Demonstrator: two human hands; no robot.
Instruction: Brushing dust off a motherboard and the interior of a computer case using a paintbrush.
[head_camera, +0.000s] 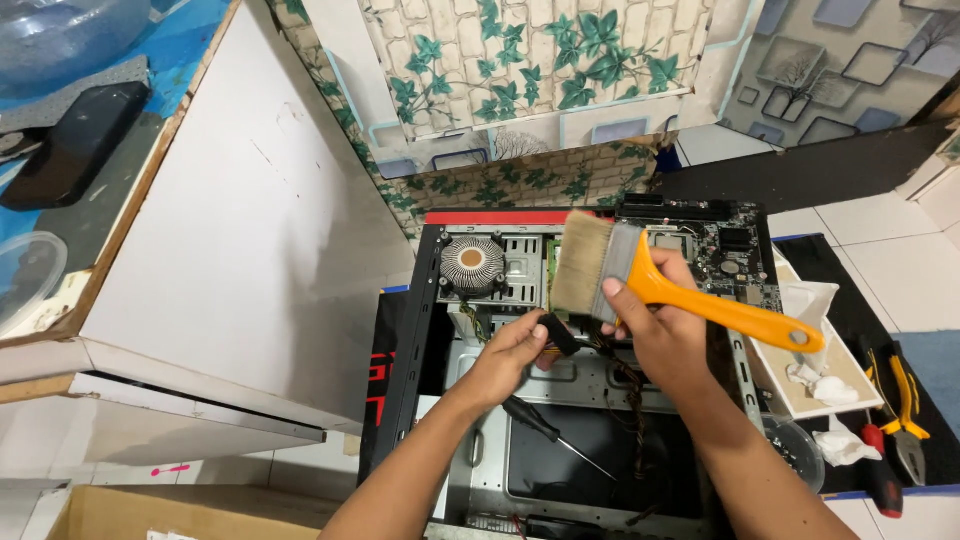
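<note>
My right hand (665, 335) grips a wide paintbrush (640, 275) with an orange handle and pale bristles, held over an open computer case (480, 440) lying on the floor. My left hand (512, 352) pinches a small black connector (560, 333) on a bundle of braided cables beside the brush. The bristles hover just above the case's metal tray, near a round cooler (472, 264) with a copper core. A motherboard (725, 250) lies at the far right of the case. A black-handled screwdriver (555, 435) rests inside the case below my left wrist.
A white cabinet side (250, 230) stands at the left. A white tray (790, 400) with crumpled tissues sits right of the case, with yellow-handled pliers (905, 410), a red-handled tool (880, 470) and a small clear bowl (797, 452) nearby. A cardboard box (190, 512) lies at bottom left.
</note>
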